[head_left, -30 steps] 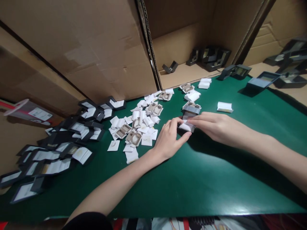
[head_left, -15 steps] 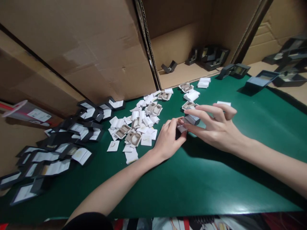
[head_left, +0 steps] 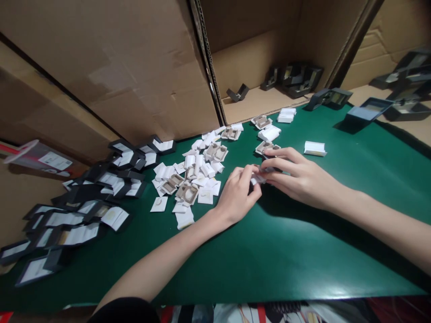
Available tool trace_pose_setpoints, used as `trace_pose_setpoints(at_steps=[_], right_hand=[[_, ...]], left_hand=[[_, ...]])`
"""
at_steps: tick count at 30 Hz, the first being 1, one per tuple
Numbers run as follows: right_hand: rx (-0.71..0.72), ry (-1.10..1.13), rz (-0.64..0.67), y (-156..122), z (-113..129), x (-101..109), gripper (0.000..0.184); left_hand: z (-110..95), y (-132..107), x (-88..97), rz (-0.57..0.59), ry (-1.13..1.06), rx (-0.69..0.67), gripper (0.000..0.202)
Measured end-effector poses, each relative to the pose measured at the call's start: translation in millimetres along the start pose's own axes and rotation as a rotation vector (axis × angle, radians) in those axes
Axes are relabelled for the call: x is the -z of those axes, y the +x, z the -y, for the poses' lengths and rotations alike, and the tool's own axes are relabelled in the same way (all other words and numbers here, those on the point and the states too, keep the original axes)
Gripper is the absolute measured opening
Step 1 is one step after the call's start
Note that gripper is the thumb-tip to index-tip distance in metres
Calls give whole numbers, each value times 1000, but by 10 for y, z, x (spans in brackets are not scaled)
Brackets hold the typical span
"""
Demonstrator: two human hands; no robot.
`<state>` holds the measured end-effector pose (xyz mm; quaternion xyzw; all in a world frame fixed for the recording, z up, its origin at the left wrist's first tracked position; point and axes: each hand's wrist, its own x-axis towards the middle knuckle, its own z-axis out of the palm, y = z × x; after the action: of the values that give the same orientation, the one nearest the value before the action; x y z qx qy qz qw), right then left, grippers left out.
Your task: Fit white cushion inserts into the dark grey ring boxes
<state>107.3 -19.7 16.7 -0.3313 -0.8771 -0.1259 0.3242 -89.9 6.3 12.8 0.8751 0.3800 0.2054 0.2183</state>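
In the middle of the table, my left hand (head_left: 237,193) and my right hand (head_left: 299,177) meet fingertip to fingertip over a small dark jewelry box. The fingers of my right hand are wrapped round the box and cover most of it. A white card insert (head_left: 257,179) shows between the two hands, with my left fingers and thumb closed on it. Just behind my right fingers lies a grey-and-white insert (head_left: 266,147). To the left of my left hand spreads a loose pile of white inserts (head_left: 198,168).
Open dark boxes with white linings (head_left: 116,184) are heaped at the left, beside a clear plastic tub (head_left: 43,159). Cardboard walls (head_left: 134,67) stand behind the green table (head_left: 303,260). More open boxes (head_left: 368,110) sit at the back right. One white insert (head_left: 315,148) lies beyond my right hand.
My right fingers have come down and closed over the small box, which showed more before. The white insert beyond my right hand is now uncovered. My left hand has hardly moved.
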Motion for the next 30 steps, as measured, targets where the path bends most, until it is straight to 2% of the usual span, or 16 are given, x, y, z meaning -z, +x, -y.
trace_pose_setpoints(at_steps=[14,23,30], right_hand=[[-21,-134,-82,3,130,-69,9],[11,-68,-33,-10,102,-35,11],[41,-94,6,-22,40,9,15]], left_hand=[[-3,-34,-57,-79,29,3,13],[26,-63,-32,-63,-5,-28,8],[49,-50,20,-35,-18,-97,20]])
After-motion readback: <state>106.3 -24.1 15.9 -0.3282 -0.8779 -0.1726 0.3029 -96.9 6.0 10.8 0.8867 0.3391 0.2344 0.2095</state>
